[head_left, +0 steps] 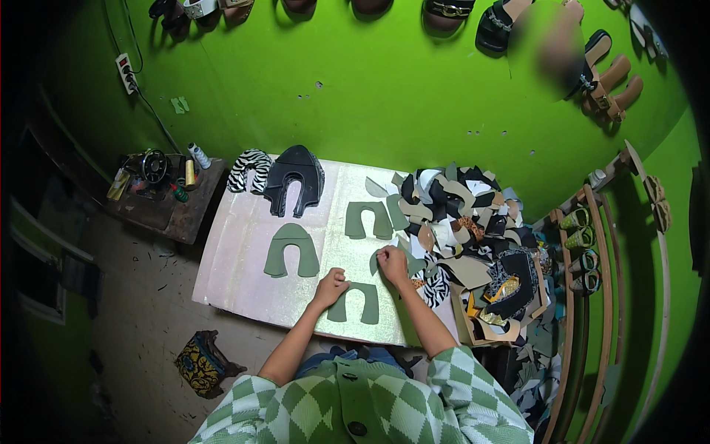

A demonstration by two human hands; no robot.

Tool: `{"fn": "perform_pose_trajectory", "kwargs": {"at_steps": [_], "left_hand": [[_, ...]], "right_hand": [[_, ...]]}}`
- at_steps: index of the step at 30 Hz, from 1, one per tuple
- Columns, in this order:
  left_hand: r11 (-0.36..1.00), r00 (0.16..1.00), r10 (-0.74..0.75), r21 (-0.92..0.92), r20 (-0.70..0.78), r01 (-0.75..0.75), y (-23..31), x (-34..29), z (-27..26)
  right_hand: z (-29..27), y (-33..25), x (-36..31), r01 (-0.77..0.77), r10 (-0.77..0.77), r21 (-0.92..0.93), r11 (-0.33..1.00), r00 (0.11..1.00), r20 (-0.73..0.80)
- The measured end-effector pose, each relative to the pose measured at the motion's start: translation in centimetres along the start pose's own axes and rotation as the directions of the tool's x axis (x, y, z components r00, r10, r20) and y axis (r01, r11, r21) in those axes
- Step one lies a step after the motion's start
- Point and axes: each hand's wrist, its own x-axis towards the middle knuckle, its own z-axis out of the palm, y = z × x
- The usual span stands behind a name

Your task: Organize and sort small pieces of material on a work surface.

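Note:
My left hand [333, 286] is curled at the upper left edge of a green arch-shaped cut piece [336, 309], which lies flat near the table's front. What its fingers hold, if anything, is hidden. To the right and a little farther off, my right hand [393, 262] pinches a small green offcut [374, 264] beside the scrap pile. Another green arch-shaped piece [356, 221] lies beyond my hands. On the left, a stack of green pieces with a rounded top [275, 255] rests on the table.
Black arch-shaped pieces [313, 177] and zebra-print ones [238, 174] sit at the table's [231, 259] far left. A heap of mixed scraps [462, 214] covers its right side. A sewing machine [154, 169] stands left, a stool [198, 364] lower left, a wooden rack [600, 296] right. Sandals [492, 29] hang on the green wall.

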Motion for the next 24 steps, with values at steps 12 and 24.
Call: {"fn": "perform_pose_trajectory", "kwargs": {"at_steps": [12, 24], "left_hand": [[0.858, 0.914, -0.154, -0.408, 0.376, 0.313, 1.0, 2.7, 1.8], [0.998, 0.999, -0.046, -0.044, -0.022, 0.045, -2.7, 3.7, 1.1]], "right_hand": [[-1.2, -3.7, -4.8, -0.231, 0.235, 0.474, 0.85, 0.971, 0.053], [1.2, 0.7, -6.4, -0.436, 0.402, 0.249, 0.865, 0.898, 0.18]]}}
